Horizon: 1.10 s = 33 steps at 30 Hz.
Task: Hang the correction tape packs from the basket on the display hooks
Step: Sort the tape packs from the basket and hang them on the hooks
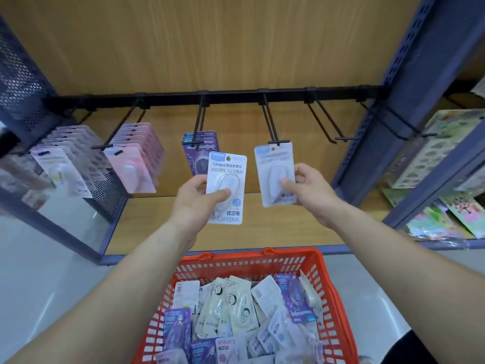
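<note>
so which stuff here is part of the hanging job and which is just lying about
Job: left hand, its Campus pack, right hand, its white pack, display hook, red basket, loose packs.
Lying about: patterned sheets on right shelf, black mesh panel.

Campus pack (pixel 227 177) in left hand (pixel 195 203), white pack (pixel 273 166) in right hand (pixel 312 193)

A white pack (pixel 226 187) stands upright in the left hand (pixel 199 203), printed face forward. A second white pack (pixel 275 174), pinched by the right hand (pixel 312 195), has its top edge at the tip of a black hook (pixel 270 122). Purple, cream and white packs (pixel 240 308) lie jumbled in the red basket (pixel 262 254).
</note>
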Each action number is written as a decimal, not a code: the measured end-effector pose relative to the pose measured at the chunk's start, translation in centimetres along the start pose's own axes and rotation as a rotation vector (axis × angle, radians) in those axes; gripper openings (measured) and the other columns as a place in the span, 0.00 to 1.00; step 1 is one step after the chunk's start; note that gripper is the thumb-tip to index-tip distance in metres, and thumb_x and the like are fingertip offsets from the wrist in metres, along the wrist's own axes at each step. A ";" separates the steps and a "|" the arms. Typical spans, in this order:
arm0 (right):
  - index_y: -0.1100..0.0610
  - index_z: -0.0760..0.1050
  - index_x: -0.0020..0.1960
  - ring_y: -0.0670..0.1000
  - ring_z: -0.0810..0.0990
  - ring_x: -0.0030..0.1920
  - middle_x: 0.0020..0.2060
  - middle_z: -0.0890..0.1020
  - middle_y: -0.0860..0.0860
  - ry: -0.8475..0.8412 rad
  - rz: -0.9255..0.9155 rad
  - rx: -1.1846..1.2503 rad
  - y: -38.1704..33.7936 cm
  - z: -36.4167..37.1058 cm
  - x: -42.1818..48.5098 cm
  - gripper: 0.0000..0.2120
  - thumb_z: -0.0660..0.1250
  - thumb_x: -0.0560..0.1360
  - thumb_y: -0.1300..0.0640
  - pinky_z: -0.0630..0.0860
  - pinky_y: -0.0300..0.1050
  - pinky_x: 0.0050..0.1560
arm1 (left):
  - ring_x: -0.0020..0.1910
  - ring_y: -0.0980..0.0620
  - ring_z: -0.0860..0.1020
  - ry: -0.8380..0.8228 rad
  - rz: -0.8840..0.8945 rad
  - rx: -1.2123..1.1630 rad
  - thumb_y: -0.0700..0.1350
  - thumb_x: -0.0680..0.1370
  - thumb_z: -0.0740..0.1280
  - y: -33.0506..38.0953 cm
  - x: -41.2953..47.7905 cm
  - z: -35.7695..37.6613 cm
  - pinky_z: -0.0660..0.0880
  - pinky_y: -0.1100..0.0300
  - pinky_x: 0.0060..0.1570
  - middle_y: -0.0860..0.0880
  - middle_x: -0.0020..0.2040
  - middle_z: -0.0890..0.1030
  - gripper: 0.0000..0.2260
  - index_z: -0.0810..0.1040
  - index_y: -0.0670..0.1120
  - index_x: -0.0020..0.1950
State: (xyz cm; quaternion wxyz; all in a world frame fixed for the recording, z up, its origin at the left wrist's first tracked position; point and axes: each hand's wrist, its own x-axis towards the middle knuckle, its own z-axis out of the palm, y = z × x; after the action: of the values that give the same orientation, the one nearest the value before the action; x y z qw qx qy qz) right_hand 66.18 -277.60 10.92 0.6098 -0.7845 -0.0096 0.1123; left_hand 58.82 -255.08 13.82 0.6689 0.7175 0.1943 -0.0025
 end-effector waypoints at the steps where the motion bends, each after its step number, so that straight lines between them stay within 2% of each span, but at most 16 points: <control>1: 0.52 0.76 0.54 0.52 0.86 0.52 0.51 0.86 0.50 0.016 -0.005 0.040 -0.3 -0.3 0.1 0.02 0.66 0.82 0.58 0.81 0.51 0.51 | 0.51 0.44 0.86 -0.006 0.001 -0.001 0.38 0.77 0.74 0.0 0.2 0.3 0.81 0.39 0.56 0.48 0.51 0.87 0.09 0.81 0.48 0.54; 6: 0.53 0.77 0.57 0.52 0.87 0.51 0.51 0.87 0.49 0.027 0.000 0.063 -0.7 -0.7 0.7 0.04 0.67 0.82 0.58 0.83 0.52 0.50 | 0.50 0.43 0.86 -0.020 0.012 -0.011 0.37 0.77 0.74 -0.3 0.5 2.1 0.83 0.43 0.52 0.47 0.51 0.87 0.09 0.81 0.47 0.54; 10: 0.50 0.78 0.56 0.52 0.87 0.50 0.50 0.87 0.49 0.043 0.033 0.068 -0.5 -0.4 0.8 0.04 0.67 0.82 0.57 0.84 0.52 0.49 | 0.49 0.45 0.87 -0.023 0.019 -0.006 0.37 0.77 0.74 -0.8 0.4 3.1 0.83 0.45 0.51 0.47 0.51 0.87 0.11 0.81 0.44 0.58; 12: 0.51 0.78 0.56 0.53 0.87 0.49 0.50 0.87 0.50 0.057 0.043 0.054 -0.5 -0.4 1.0 0.04 0.67 0.82 0.55 0.84 0.56 0.51 | 0.46 0.48 0.87 -0.011 0.036 -0.007 0.38 0.77 0.74 -1.0 0.5 3.2 0.84 0.51 0.47 0.49 0.50 0.87 0.11 0.80 0.45 0.58; 15: 0.53 0.77 0.57 0.52 0.87 0.46 0.50 0.86 0.52 0.113 0.070 0.063 -0.6 -0.4 1.2 0.07 0.68 0.81 0.52 0.85 0.54 0.47 | 0.38 0.57 0.85 -0.011 0.068 -0.005 0.38 0.78 0.73 -1.2 0.6 3.5 0.81 0.64 0.34 0.53 0.46 0.86 0.10 0.76 0.47 0.56; 17: 0.54 0.75 0.59 0.52 0.85 0.47 0.51 0.85 0.52 0.164 0.085 -0.014 -0.6 -0.3 1.4 0.12 0.69 0.80 0.48 0.85 0.53 0.48 | 0.36 0.59 0.85 -0.023 0.072 0.013 0.37 0.79 0.72 -1.4 0.5 4.1 0.78 0.66 0.31 0.53 0.45 0.86 0.11 0.75 0.46 0.58; 20: 0.54 0.72 0.67 0.53 0.80 0.57 0.58 0.81 0.49 0.207 0.084 -0.281 -0.5 -0.7 1.6 0.22 0.69 0.79 0.43 0.78 0.52 0.59 | 0.39 0.55 0.85 -0.042 0.066 0.033 0.37 0.79 0.71 -1.7 0.4 5.2 0.78 0.66 0.31 0.49 0.48 0.86 0.12 0.75 0.43 0.62; 22: 0.55 0.70 0.71 0.53 0.78 0.61 0.58 0.78 0.49 0.222 0.068 -0.356 -0.5 -1.7 1.4 0.26 0.68 0.79 0.42 0.75 0.52 0.63 | 0.42 0.51 0.86 -0.055 0.074 0.049 0.37 0.79 0.71 -1.8 0.4 5.8 0.80 0.63 0.34 0.49 0.49 0.87 0.13 0.75 0.44 0.63; 25: 0.54 0.70 0.70 0.52 0.77 0.60 0.55 0.77 0.47 0.203 0.031 -0.370 -0.7 -3.3 0.6 0.24 0.68 0.80 0.43 0.74 0.49 0.60 | 0.47 0.47 0.87 -0.058 0.106 0.068 0.37 0.79 0.72 -0.9 1.0 6.1 0.83 0.52 0.44 0.48 0.50 0.87 0.13 0.76 0.46 0.62; 27: 0.54 0.72 0.68 0.51 0.77 0.59 0.56 0.77 0.47 0.156 0.016 -0.390 -0.6 -3.9 0.1 0.22 0.68 0.80 0.44 0.73 0.46 0.57 | 0.48 0.45 0.87 -0.051 0.132 0.065 0.37 0.79 0.72 0.1 1.8 6.4 0.84 0.47 0.49 0.47 0.51 0.87 0.13 0.77 0.48 0.61; 30: 0.54 0.73 0.67 0.50 0.77 0.58 0.57 0.78 0.48 0.091 -0.013 -0.491 -0.3 -4.3 -0.4 0.22 0.69 0.79 0.44 0.72 0.45 0.55 | 0.49 0.45 0.87 -0.058 0.153 0.049 0.37 0.79 0.72 1.2 2.8 6.9 0.84 0.48 0.49 0.47 0.52 0.87 0.13 0.77 0.51 0.61; 33: 0.53 0.74 0.66 0.49 0.77 0.56 0.56 0.79 0.48 0.063 -0.029 -0.533 -0.2 -4.8 -0.6 0.21 0.69 0.79 0.43 0.71 0.44 0.53 | 0.45 0.48 0.87 -0.061 0.162 0.047 0.38 0.79 0.72 1.5 3.3 7.4 0.84 0.54 0.42 0.49 0.49 0.87 0.14 0.77 0.52 0.61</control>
State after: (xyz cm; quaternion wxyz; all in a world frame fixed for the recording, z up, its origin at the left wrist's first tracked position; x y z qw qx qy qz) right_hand 66.51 -282.21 12.31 0.3830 -0.9203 -0.0310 0.0727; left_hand 64.20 -261.27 13.57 0.6554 0.7461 0.1152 0.0249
